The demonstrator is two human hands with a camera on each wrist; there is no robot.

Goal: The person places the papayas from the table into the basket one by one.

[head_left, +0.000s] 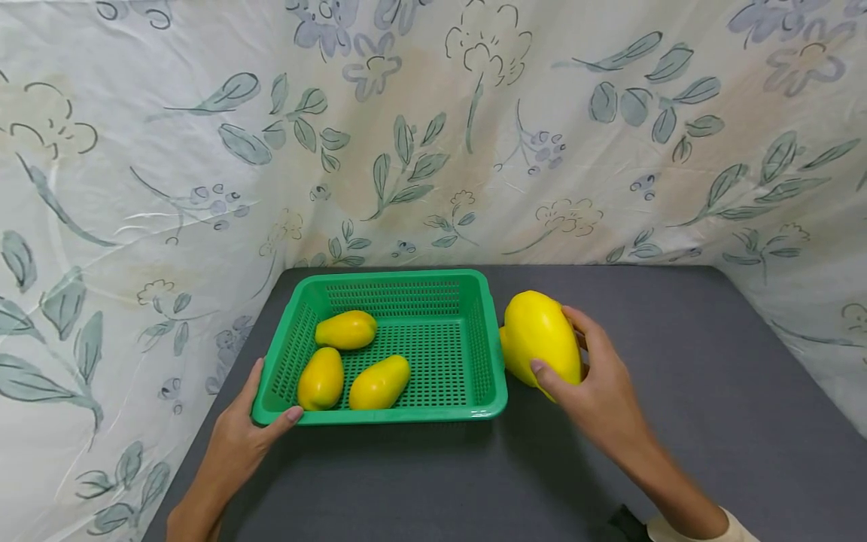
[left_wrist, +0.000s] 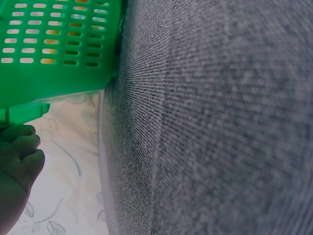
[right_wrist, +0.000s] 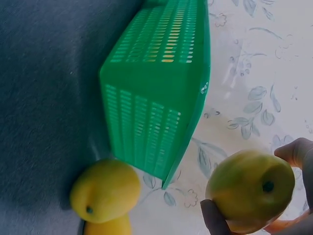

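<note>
A green plastic basket (head_left: 482,354) with slotted walls holds three yellow mangoes, grouped toward its left side: one at the back (head_left: 346,330), one at the front left (head_left: 321,379) and one at the front middle (head_left: 380,382). My left hand (head_left: 233,436) grips the basket's front left corner, thumb over the rim and fingers outside. Just beyond the right wall, my right hand (head_left: 599,384) holds another mango (head_left: 540,339) between thumb and fingers. In the right wrist view, this held mango (right_wrist: 249,191) is raised off the table, its dark stem end facing the camera.
Beside the basket's right end, a mango (right_wrist: 105,191) lies on the table with another mango (right_wrist: 108,228) partly hidden behind it. Dark grey cloth covers the table (head_left: 677,376). A floral curtain (head_left: 406,150) hangs along the back and both sides.
</note>
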